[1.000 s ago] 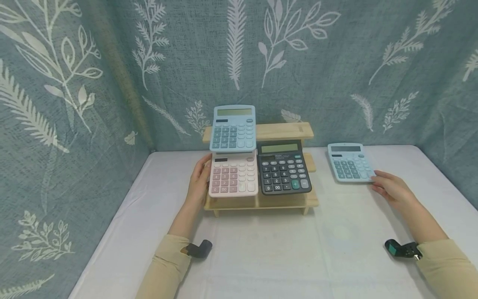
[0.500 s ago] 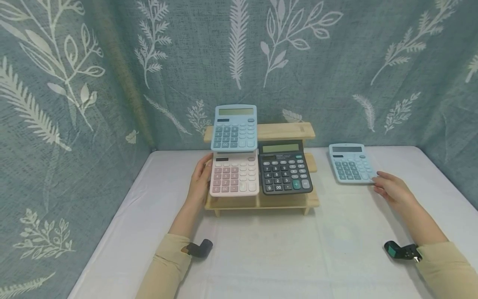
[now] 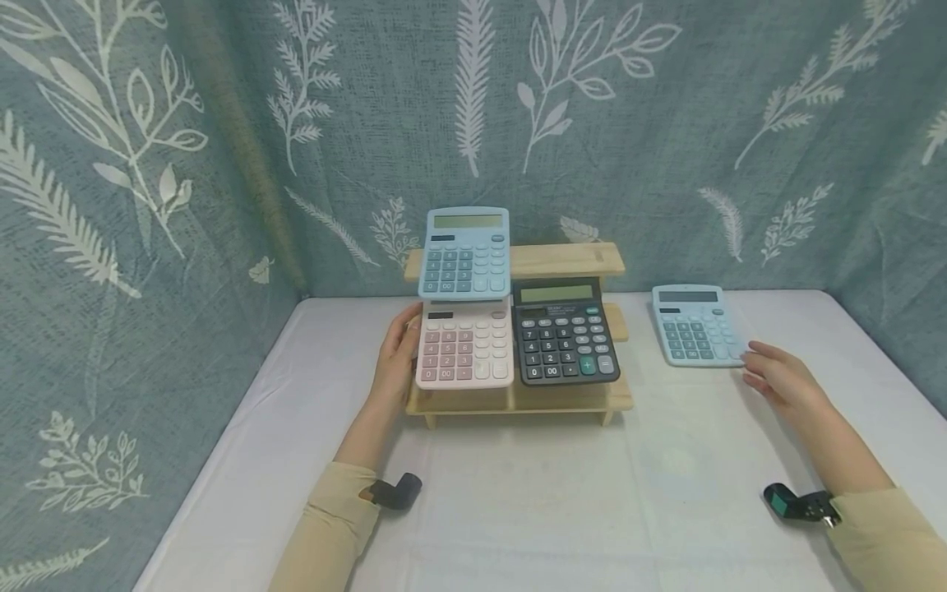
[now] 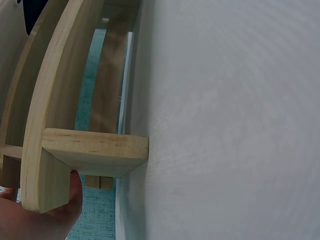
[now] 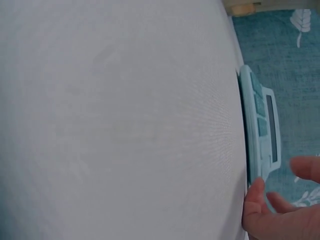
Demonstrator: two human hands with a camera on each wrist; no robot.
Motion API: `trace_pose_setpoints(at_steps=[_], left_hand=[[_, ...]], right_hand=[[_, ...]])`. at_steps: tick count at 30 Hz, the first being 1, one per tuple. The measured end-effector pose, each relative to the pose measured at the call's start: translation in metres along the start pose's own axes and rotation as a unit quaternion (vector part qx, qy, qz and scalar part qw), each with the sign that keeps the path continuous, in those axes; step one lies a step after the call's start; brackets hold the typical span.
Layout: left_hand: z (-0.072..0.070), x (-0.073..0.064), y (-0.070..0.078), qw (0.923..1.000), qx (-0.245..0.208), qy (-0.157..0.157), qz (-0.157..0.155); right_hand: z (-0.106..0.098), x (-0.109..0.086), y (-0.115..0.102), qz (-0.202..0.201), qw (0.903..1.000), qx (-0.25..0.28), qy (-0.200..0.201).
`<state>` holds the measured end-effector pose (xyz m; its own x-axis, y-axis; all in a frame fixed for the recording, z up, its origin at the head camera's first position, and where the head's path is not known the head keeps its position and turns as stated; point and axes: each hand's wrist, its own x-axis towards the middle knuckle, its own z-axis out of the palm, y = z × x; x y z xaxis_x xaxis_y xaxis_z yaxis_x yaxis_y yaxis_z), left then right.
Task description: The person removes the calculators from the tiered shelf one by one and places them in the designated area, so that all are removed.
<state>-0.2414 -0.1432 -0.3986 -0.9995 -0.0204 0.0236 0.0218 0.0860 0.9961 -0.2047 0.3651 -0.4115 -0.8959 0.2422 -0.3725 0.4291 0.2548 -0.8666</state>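
Note:
My left hand (image 3: 394,353) grips the left end of a wooden two-tier rack (image 3: 459,401); in the left wrist view, fingers (image 4: 75,195) wrap round its side board. A pink calculator (image 3: 464,345) and a black calculator (image 3: 565,333) lean side by side on the rack's lower tier. Above the pink one, a blue calculator (image 3: 464,253) stands on the upper tier. On the table to the right lies a second light-blue calculator (image 3: 695,325). My right hand (image 3: 784,378) is at its lower right corner, a fingertip (image 5: 257,186) at the edge and the other digits spread apart.
A white cloth covers the table (image 3: 533,510). Behind and along the sides hangs a blue-green curtain (image 3: 370,99) with white leaf patterns. A dark wrist device (image 3: 399,493) sits at each sleeve cuff.
My right hand has drawn slightly right, its fingers loosening from the light-blue calculator's corner. That calculator lies almost where it was. My left hand stays on the rack.

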Motion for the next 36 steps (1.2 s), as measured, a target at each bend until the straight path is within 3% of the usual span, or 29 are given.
trace_pose_setpoints(at_steps=[7, 17, 26, 36], left_hand=[[0.001, 0.0, -0.002, 0.9999, 0.001, 0.002, 0.016], [0.001, -0.003, 0.002, 1.0, -0.003, 0.001, 0.009], [0.001, 0.001, -0.002, 0.9998, -0.015, 0.001, 0.009], [0.004, -0.015, 0.024, 0.9999, -0.012, -0.005, -0.002]], right_hand=[[0.002, -0.008, 0.001, 0.008, 0.9995, 0.029, 0.006], [0.009, -0.021, -0.001, -0.04, 0.9965, 0.073, 0.012], [0.022, -0.036, -0.018, -0.067, 0.9833, 0.165, -0.039], [0.038, -0.054, -0.028, -0.146, 0.9638, 0.201, -0.097]])
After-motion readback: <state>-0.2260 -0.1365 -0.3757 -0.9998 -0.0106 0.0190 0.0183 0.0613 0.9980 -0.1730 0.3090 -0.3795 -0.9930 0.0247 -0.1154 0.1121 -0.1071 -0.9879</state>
